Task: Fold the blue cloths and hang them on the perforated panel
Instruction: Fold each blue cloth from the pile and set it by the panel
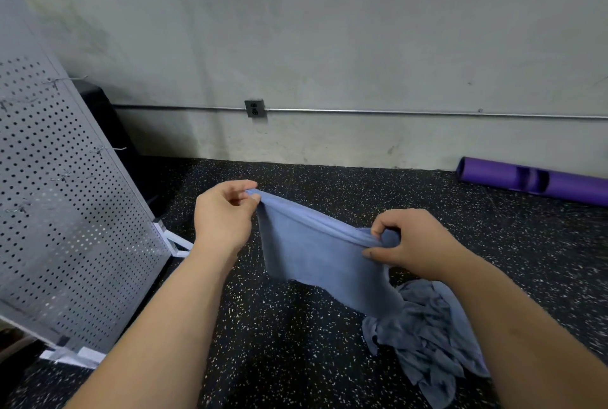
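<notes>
Two bare hands hold one blue cloth (316,254) stretched between them above a black, white-speckled floor (289,342). The left hand (223,214) pinches the cloth's upper left corner between thumb and curled fingers. The right hand (411,244) grips the bunched upper edge at the other end, its fingers curled round the fabric. The top edge runs taut and slopes down from the left hand to the right, looking doubled over along that line. The rest of the cloth hangs below it in a flat sheet, with its lower right part reaching down towards the floor.

Near right, partly under the right forearm, a heap of blue cloths (427,336) lies crumpled on the floor. Whether the held cloth touches it cannot be told.

On the left stands the perforated panel (65,211), grey and leaning back on a white base. Several wire hooks (108,149) stick out of it, and none carries a cloth.

At the far right a purple tube (533,180) lies on the floor against the pale wall (329,46). A dark socket (255,108) sits on the wall, with a thin metal pipe (427,112) running sideways from it.
</notes>
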The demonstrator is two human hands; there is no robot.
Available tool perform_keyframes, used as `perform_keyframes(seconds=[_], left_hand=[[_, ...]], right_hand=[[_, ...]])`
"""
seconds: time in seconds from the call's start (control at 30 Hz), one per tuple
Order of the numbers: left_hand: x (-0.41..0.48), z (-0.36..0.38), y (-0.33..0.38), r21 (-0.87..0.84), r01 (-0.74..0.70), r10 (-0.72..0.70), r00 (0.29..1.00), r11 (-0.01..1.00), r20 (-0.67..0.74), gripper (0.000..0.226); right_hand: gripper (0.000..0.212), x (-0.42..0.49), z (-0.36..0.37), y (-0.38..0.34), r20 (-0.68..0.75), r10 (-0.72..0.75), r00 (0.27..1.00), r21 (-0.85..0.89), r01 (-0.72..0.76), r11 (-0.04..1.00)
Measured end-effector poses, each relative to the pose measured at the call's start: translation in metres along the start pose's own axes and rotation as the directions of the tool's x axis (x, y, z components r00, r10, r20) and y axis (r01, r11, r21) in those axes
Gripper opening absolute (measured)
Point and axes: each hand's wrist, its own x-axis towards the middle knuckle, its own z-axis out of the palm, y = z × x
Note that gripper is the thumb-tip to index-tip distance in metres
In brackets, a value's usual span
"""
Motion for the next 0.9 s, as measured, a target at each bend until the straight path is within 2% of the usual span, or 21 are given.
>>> perform_keyframes(seconds=[0.13,0.37,0.53,0.67,0.77,0.9], left_hand=[[0.004,-0.005,-0.006,0.06,0.013,-0.011,0.999,0.998,-0.042,0.018],[0.003,-0.011,-0.005,0.25,-0.04,0.064,0.994,0.967,-0.088,0.007],[0.003,-0.018,0.002,0.306,-0.044,0.088,0.987,0.951,-0.133,0.002],[0.003,-0.025,0.007,0.304,-0.052,0.109,0.978,0.951,-0.175,0.005],[0.002,-0.029,0.011,0.326,-0.084,0.152,0.97,0.942,-0.189,0.006],[0.003,-0.035,0.01,0.377,-0.137,0.2,0.97,0.916,-0.135,0.006]], right_hand=[[0.028,-0.004,-0.008,0.0,-0.033,0.011,0.999,-0.028,-0.012,1.0],[0.022,-0.005,-0.011,0.008,-0.094,0.047,0.994,-0.042,-0.052,0.998],[0.036,-0.009,-0.016,0.006,-0.091,0.002,0.996,0.039,0.002,0.999],[0.029,-0.01,-0.017,0.01,-0.064,0.027,0.998,0.208,-0.013,0.978],[0.026,-0.009,-0.018,0.014,-0.082,0.031,0.996,0.231,-0.011,0.973],[0.032,-0.011,-0.02,0.018,-0.1,0.028,0.995,0.234,-0.004,0.972]])
